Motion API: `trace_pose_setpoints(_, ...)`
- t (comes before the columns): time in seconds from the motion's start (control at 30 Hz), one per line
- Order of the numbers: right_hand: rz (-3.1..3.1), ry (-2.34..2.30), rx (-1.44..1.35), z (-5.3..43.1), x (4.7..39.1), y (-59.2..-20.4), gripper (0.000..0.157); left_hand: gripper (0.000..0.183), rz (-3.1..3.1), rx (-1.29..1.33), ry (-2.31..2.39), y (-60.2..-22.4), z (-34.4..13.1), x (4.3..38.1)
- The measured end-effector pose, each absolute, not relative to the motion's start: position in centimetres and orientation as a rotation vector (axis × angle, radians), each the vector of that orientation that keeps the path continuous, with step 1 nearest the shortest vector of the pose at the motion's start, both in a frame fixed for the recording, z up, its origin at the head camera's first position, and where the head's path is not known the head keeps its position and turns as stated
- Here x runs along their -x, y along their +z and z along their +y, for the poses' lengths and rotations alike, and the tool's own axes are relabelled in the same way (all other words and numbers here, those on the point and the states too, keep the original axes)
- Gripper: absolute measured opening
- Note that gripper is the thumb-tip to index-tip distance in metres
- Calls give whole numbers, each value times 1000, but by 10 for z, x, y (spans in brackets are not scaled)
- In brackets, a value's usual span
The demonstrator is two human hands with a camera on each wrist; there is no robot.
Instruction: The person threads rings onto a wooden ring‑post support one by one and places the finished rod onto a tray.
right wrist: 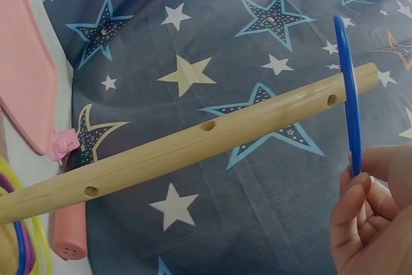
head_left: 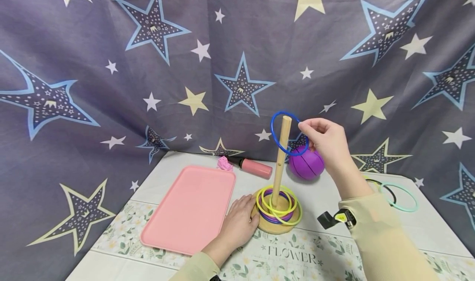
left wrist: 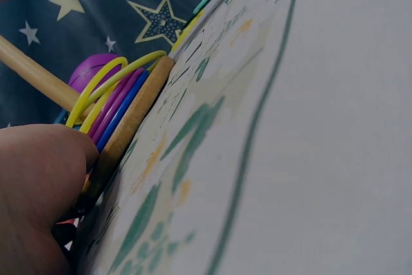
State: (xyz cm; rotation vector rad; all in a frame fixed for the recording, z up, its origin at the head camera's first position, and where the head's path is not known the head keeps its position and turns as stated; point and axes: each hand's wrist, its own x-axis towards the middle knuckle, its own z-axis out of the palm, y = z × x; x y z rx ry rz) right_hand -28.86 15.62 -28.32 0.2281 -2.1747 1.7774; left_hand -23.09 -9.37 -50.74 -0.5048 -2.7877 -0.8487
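My right hand (head_left: 328, 143) pinches a blue ring (head_left: 273, 135) by its right side, between thumb and fingers. The ring is tilted at the top of a wooden post (head_left: 281, 165), whose tip shows within the ring's outline. In the right wrist view the ring (right wrist: 351, 107) appears edge-on, crossing the post (right wrist: 270, 114) just short of its end. Yellow, purple and blue rings lie around the post's foot on a round wooden base (head_left: 273, 228). My left hand (head_left: 239, 221) lies with relaxed fingers at the base's left edge, its fingertips partly hidden in the left wrist view.
A pink tray (head_left: 189, 211) lies left of the left hand. Behind the post are a pink hand pump (head_left: 256, 168), a small pink crumpled item (head_left: 224, 164) and a purple ball (head_left: 306, 165). More rings, including a mint one (head_left: 416, 202), lie at the right beyond the right forearm.
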Motion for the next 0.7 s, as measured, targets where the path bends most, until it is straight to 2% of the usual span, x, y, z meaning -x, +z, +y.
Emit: trace_pose_setpoints(0.7,-2296,1740,-158,161,298,-324,36,56,-2794,491,-832,-512,-93,232)
